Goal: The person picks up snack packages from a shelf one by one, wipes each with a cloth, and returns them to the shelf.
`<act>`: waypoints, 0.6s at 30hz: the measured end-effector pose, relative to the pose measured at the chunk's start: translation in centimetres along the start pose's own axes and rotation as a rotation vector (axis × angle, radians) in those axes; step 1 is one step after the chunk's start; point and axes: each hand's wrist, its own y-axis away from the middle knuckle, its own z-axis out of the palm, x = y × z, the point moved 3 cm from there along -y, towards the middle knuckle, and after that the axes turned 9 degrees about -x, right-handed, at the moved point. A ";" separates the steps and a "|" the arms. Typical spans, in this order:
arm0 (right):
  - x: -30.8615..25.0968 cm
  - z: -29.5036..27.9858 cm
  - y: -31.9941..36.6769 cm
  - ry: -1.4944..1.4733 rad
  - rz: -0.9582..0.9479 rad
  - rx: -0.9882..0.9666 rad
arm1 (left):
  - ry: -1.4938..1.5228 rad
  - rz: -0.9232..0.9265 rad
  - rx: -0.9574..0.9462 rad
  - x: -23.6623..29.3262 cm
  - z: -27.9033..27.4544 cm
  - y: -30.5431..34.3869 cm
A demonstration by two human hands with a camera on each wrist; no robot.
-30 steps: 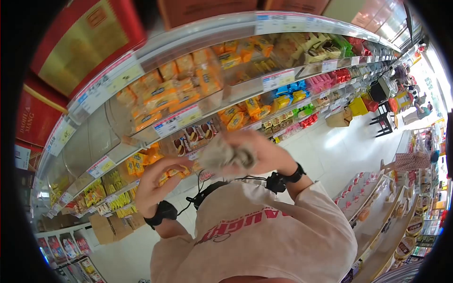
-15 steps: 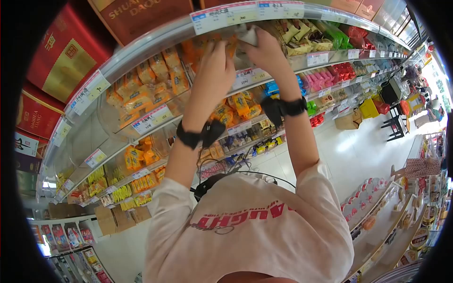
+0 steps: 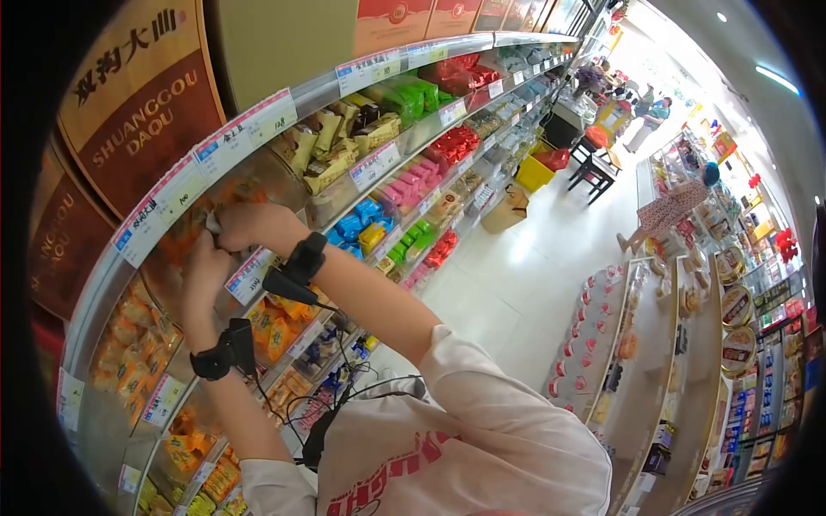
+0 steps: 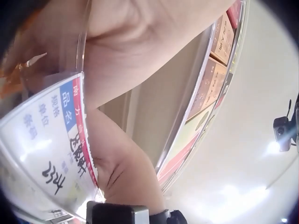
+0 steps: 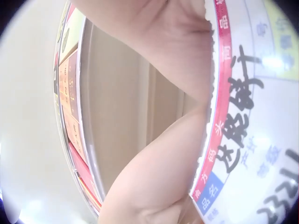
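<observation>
Both hands reach into a clear shelf bin of orange-wrapped snacks [image 3: 245, 187] in the head view. My right hand [image 3: 255, 225] has its fingers curled round a crumpled grey-white cloth, of which a small pale piece [image 3: 213, 224] shows. Right beside it is my left hand [image 3: 205, 268], its fingertips close to the cloth; I cannot tell if they grip anything. In the left wrist view the left hand [image 4: 135, 42] passes over the bin's front, beside a handwritten price tag [image 4: 51, 144]. The right wrist view has the heel of the right hand [image 5: 159, 28] near the same tag [image 5: 247, 116]; its fingers are hidden.
A price-label rail [image 3: 176, 191] runs just above the hands, with large boxed goods [image 3: 129, 103] over it. Neighbouring bins hold cream-wrapped sweets [image 3: 331, 142] and blue packets [image 3: 357, 222]. Cables [image 3: 344, 370] hang from the wrists. Behind is a tiled aisle with another person [image 3: 671, 206].
The hands rose from in front of the body, the right with the cloth, into the upper-shelf bin and remain there close together. The head view has swung toward the right along the aisle.
</observation>
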 end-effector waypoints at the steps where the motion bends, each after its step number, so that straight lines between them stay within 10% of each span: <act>1: -0.2 -0.1 0.5 -0.012 0.014 0.022 | 0.004 0.002 -0.005 -0.4 0.2 -0.1; 8: -1.3 -0.9 2.4 -0.107 -0.005 0.063 | 0.147 0.095 0.068 0.9 -0.2 1.1; 12: -1.9 -1.1 3.3 -0.152 -0.090 0.520 | 0.503 0.205 0.071 2.6 -1.1 1.9; 18: -3.6 -1.1 8.6 -0.172 -0.228 0.890 | 0.256 0.419 0.396 9.0 -2.6 9.8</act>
